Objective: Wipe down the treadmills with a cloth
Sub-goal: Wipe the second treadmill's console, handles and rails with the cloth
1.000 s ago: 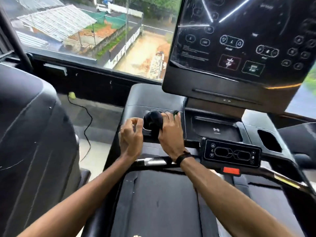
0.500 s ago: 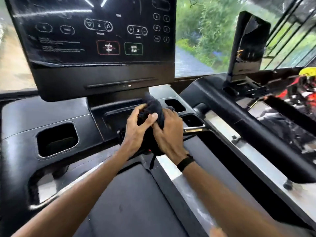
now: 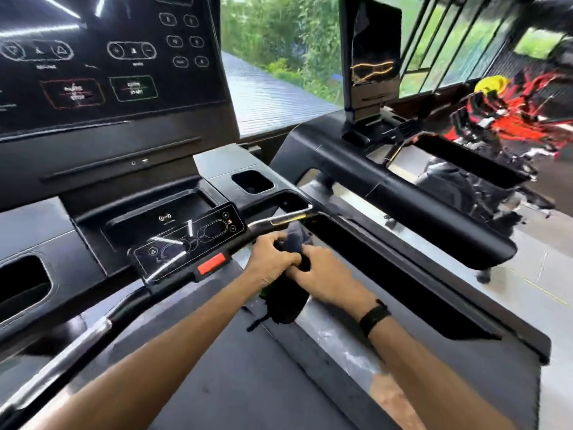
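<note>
A dark cloth (image 3: 286,301) is bunched between both hands and hangs down over the treadmill's right side rail. My left hand (image 3: 273,265) grips its upper part from the left, and my right hand (image 3: 322,274), with a black band on the wrist, grips it from the right. A tip of the cloth pokes up just below the right handlebar (image 3: 288,216). The black treadmill (image 3: 217,169) fills the left and middle of the view, with its console screen (image 3: 108,63) above and a small control panel (image 3: 192,240) just left of my hands.
A red stop button (image 3: 211,263) sits below the control panel. Cup holders (image 3: 252,181) flank the console. A second treadmill (image 3: 403,193) with an upright screen (image 3: 369,57) stands to the right. Red and black gym gear (image 3: 511,119) lies at far right. Windows run along the back.
The view swung right, from the left handlebar to the console's right side. Both hands, still bunching the cloth, moved lower and right, down from the console tray toward the right handlebar.
</note>
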`<state>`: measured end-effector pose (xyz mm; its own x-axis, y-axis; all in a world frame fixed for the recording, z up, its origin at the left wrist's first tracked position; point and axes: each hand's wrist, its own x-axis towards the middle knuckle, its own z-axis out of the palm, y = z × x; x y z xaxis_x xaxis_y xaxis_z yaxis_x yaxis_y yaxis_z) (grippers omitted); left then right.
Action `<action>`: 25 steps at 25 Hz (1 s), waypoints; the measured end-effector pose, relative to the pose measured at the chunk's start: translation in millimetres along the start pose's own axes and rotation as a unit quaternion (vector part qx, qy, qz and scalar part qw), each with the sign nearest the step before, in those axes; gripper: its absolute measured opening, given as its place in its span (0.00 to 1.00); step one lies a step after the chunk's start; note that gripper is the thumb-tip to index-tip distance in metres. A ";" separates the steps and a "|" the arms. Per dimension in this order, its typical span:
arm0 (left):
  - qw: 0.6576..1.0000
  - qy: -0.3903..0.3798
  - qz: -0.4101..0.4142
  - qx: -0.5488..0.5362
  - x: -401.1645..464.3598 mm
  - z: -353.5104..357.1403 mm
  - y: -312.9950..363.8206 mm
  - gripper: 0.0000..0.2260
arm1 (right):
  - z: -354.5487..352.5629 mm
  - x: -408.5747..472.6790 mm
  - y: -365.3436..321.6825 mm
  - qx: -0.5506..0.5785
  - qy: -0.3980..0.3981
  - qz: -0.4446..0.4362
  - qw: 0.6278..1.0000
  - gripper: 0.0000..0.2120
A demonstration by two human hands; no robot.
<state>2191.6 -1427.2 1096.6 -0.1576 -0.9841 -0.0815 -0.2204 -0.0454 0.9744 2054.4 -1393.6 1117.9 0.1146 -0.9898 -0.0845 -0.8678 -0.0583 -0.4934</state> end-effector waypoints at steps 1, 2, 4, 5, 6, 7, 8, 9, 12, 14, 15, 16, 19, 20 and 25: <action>0.999 -0.012 -0.007 0.040 0.8 11.8 -0.7 0.16 | -13.2 -6.3 11.1 -0.031 -0.028 0.021 0.999 0.27; 0.996 -0.031 -0.010 0.083 1.0 23.4 -0.7 0.16 | -25.8 -13.7 23.6 -0.064 -0.047 0.042 0.996 0.28; 0.983 -0.083 -0.007 0.166 -2.5 56.2 2.8 0.17 | -45.4 -36.0 61.5 -0.101 -0.047 0.074 0.991 0.32; 0.974 -0.111 -0.005 0.200 -5.8 74.7 6.1 0.17 | -50.1 -47.6 84.2 -0.094 -0.042 0.079 0.992 0.34; 0.964 -0.138 -0.002 0.227 -11.9 94.1 10.9 0.17 | -52.4 -59.5 107.1 -0.075 -0.044 0.072 0.994 0.38; 0.954 -0.164 0.008 0.249 -19.3 115.0 15.9 0.16 | -53.6 -71.5 131.2 -0.049 -0.053 0.052 0.996 0.43; 0.944 -0.186 0.024 0.270 -26.4 135.7 21.2 0.14 | -54.5 -81.3 156.5 -0.020 -0.068 0.028 0.997 0.45; 0.936 -0.205 0.042 0.284 -32.3 152.5 26.5 0.13 | -55.7 -89.3 178.5 0.011 -0.084 0.006 0.996 0.40; 0.928 -0.229 0.084 0.281 -37.9 202.4 41.5 0.12 | -67.6 -117.8 238.7 0.035 -0.101 0.029 0.994 0.16; 0.924 -0.227 0.098 0.292 -34.9 235.9 46.5 0.13 | -75.8 -139.3 274.3 0.024 -0.067 0.060 0.996 0.18; 0.919 -0.231 0.099 0.302 -33.1 251.2 45.7 0.13 | -79.0 -149.1 289.3 0.024 -0.042 0.075 0.996 0.17; 0.914 -0.235 0.097 0.316 -32.1 265.1 44.0 0.13 | -81.6 -157.8 303.6 0.028 -0.020 0.083 0.996 0.15; 0.899 -0.253 0.081 0.347 -30.1 292.1 34.9 0.16 | -87.1 -172.2 331.9 0.032 0.004 0.085 0.996 0.10; 0.898 -0.267 0.071 0.341 -27.7 298.9 33.0 0.16 | -88.3 -172.8 340.4 0.034 0.009 0.086 0.996 0.10; 0.924 -0.325 0.008 0.201 -2.7 307.4 22.9 0.17 | -81.3 -163.1 378.3 0.109 0.041 0.106 0.988 0.07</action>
<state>1891.1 -1372.9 1054.7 -0.6809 -0.6667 -0.3031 -0.5314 0.1649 0.8309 1668.1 -1264.8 1015.3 -0.1057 -0.9845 -0.1400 -0.7423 0.1718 -0.6476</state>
